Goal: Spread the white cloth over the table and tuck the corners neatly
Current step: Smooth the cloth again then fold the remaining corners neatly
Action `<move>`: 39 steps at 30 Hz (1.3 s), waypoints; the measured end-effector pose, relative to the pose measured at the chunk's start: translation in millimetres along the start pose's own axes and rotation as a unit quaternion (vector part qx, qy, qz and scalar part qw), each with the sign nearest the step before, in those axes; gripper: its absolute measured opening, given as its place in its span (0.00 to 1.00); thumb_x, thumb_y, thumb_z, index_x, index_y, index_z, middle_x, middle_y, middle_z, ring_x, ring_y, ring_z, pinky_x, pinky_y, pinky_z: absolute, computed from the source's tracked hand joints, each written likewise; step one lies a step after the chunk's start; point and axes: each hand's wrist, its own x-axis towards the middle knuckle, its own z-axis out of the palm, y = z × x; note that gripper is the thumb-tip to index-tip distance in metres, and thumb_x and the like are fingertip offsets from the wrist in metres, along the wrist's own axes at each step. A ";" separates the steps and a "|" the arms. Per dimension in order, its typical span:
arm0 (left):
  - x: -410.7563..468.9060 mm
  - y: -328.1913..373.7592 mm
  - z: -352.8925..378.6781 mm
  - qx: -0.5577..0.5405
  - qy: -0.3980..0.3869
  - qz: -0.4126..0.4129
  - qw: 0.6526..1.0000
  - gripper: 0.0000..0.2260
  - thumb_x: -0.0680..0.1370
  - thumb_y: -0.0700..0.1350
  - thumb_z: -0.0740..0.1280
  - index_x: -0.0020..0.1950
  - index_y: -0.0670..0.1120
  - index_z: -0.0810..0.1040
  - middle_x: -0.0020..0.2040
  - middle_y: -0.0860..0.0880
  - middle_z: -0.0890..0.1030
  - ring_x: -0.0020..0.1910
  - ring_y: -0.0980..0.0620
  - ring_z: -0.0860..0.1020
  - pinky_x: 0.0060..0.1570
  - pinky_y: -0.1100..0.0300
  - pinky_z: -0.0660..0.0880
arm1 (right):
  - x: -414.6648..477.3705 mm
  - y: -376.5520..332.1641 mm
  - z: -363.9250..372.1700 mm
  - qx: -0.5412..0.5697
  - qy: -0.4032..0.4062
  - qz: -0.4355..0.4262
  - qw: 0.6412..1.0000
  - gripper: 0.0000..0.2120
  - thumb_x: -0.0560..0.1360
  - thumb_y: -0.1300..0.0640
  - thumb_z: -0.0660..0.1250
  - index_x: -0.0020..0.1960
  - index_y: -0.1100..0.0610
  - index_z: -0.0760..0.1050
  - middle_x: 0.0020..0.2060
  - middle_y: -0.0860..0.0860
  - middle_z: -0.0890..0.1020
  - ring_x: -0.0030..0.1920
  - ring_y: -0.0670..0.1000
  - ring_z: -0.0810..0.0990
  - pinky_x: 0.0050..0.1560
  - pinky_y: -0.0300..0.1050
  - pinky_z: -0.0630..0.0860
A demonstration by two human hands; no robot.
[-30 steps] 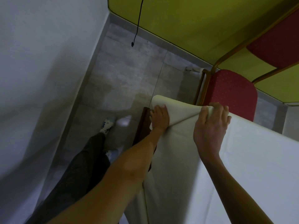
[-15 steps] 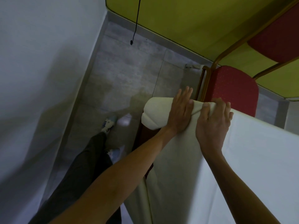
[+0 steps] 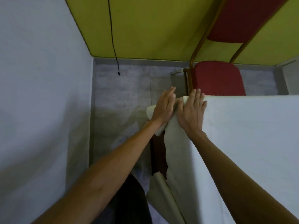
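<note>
Two bare forearms run back from the left hand (image 3: 163, 108) and right hand (image 3: 192, 112); dark trousers (image 3: 131, 201) show below and behind the left hand.

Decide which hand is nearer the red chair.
Right. The right hand lies on the cloth just short of the chair; the left hand presses the cloth's fold farther left.

Open tiled floor (image 3: 123, 97) centre left; blocked by wall (image 3: 40, 94) far left, red chair (image 3: 218, 78) upper right, white cloth (image 3: 242, 143) lower right.
</note>
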 end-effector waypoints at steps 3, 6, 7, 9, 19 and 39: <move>-9.6 37.4 -0.4 0.082 -0.048 0.049 0.994 0.26 0.83 0.58 0.45 0.78 0.49 0.61 0.79 0.49 0.61 0.79 0.51 0.54 0.77 0.44 0.54 | -12.5 4.1 -13.7 0.105 -0.035 0.000 0.994 0.33 0.83 0.42 0.42 0.82 0.60 0.43 0.82 0.56 0.45 0.81 0.54 0.40 0.80 0.54 0.38; -23.2 58.3 5.0 0.229 -0.078 0.129 0.962 0.26 0.83 0.57 0.45 0.78 0.48 0.62 0.79 0.48 0.62 0.80 0.48 0.53 0.77 0.44 0.55 | -44.1 25.1 -15.6 0.115 -0.028 0.021 0.993 0.32 0.84 0.41 0.39 0.82 0.58 0.40 0.82 0.53 0.40 0.81 0.51 0.37 0.81 0.55 0.40; -26.7 62.7 7.2 0.289 -0.089 0.168 0.938 0.25 0.83 0.54 0.46 0.78 0.47 0.62 0.78 0.48 0.63 0.80 0.46 0.53 0.77 0.43 0.55 | -57.7 33.5 -10.9 0.088 -0.019 0.036 0.995 0.31 0.85 0.42 0.39 0.82 0.57 0.39 0.81 0.53 0.38 0.80 0.52 0.35 0.81 0.55 0.39; -33.8 60.9 4.5 0.394 -0.121 0.218 0.884 0.24 0.83 0.51 0.46 0.78 0.45 0.62 0.78 0.47 0.63 0.80 0.45 0.52 0.77 0.43 0.50 | -79.0 35.4 6.8 0.049 -0.006 0.062 0.997 0.31 0.86 0.41 0.39 0.82 0.57 0.38 0.81 0.52 0.35 0.80 0.52 0.33 0.80 0.55 0.37; -37.0 69.0 28.8 0.594 -0.237 0.295 0.710 0.30 0.81 0.56 0.45 0.79 0.41 0.57 0.79 0.43 0.58 0.78 0.41 0.56 0.75 0.44 0.53 | -214.6 136.3 3.1 0.025 0.068 0.294 0.953 0.34 0.84 0.40 0.41 0.82 0.61 0.48 0.82 0.56 0.48 0.82 0.57 0.47 0.80 0.61 0.47; 73.8 108.7 200.1 0.518 -0.410 0.467 0.587 0.31 0.82 0.59 0.49 0.81 0.44 0.53 0.81 0.45 0.50 0.80 0.44 0.45 0.77 0.44 0.50 | -185.8 229.6 -26.1 0.037 0.123 0.457 0.880 0.37 0.83 0.37 0.41 0.82 0.61 0.51 0.82 0.56 0.51 0.82 0.55 0.48 0.80 0.59 0.45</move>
